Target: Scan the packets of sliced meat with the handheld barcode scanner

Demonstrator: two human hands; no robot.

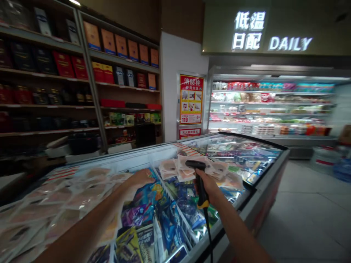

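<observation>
My right hand (210,186) is wrapped round the grip of a black barcode scanner (201,179) with a yellow base and a cable hanging down. The scanner's head points left, above the open chest freezer. My left hand (144,178) reaches over the blue packets (148,193) in the middle compartment; its fingers are blurred and partly hidden, so I cannot tell whether they grip one. Flat clear packs (65,197) of pale pink food are heaped under and beside my left forearm. More such flat packs (189,166) lie behind the scanner.
A white wire divider (175,204) splits the freezer compartments. Glass lids (241,153) cover the freezer's far end. Shelves of boxed goods (124,47) stand at left, a lit refrigerated display (271,109) at the back. Tiled floor (307,204) and water bottles (342,168) are at right.
</observation>
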